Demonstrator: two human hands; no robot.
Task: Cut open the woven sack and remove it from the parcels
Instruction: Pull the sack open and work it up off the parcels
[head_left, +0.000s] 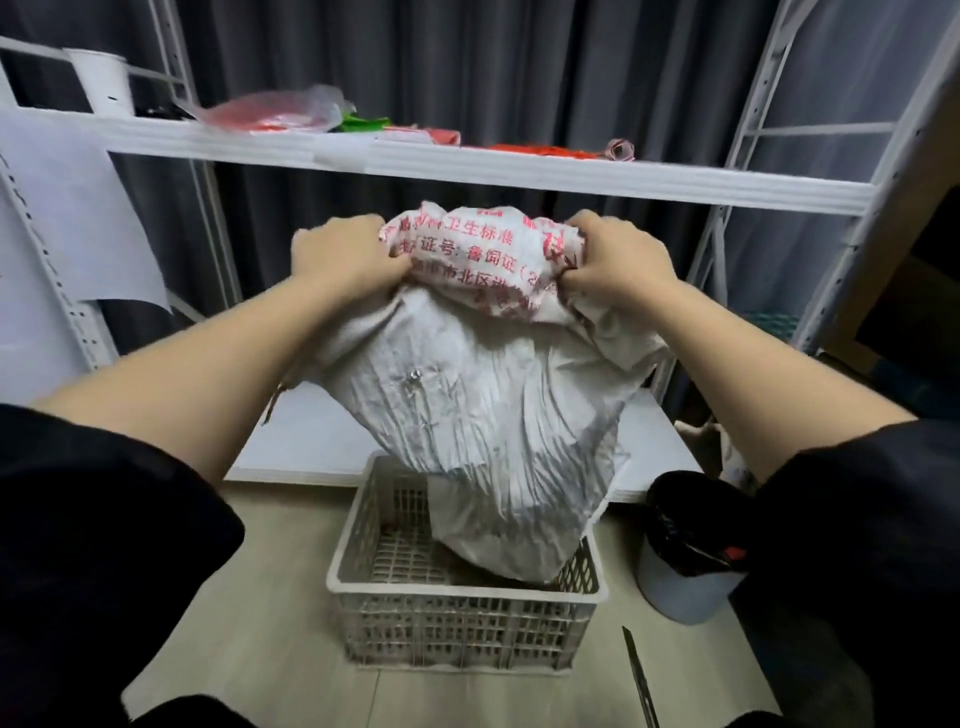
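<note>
A crumpled white woven sack (483, 405) with red printed text near its top hangs in the air over a white plastic crate (467, 618). Its lower end drops into the crate's right side. My left hand (343, 254) grips the sack's upper left corner and my right hand (618, 260) grips the upper right corner, both raised at chest height. Whatever lies in the crate under the sack is hidden. A knife (640, 675) lies on the floor to the right of the crate.
A white metal shelf rack (519, 171) stands just behind, its upper board holding red and green packets (275, 111); a lower board (311, 441) sits behind the crate. A bin lined with a black bag (685, 561) stands at the right.
</note>
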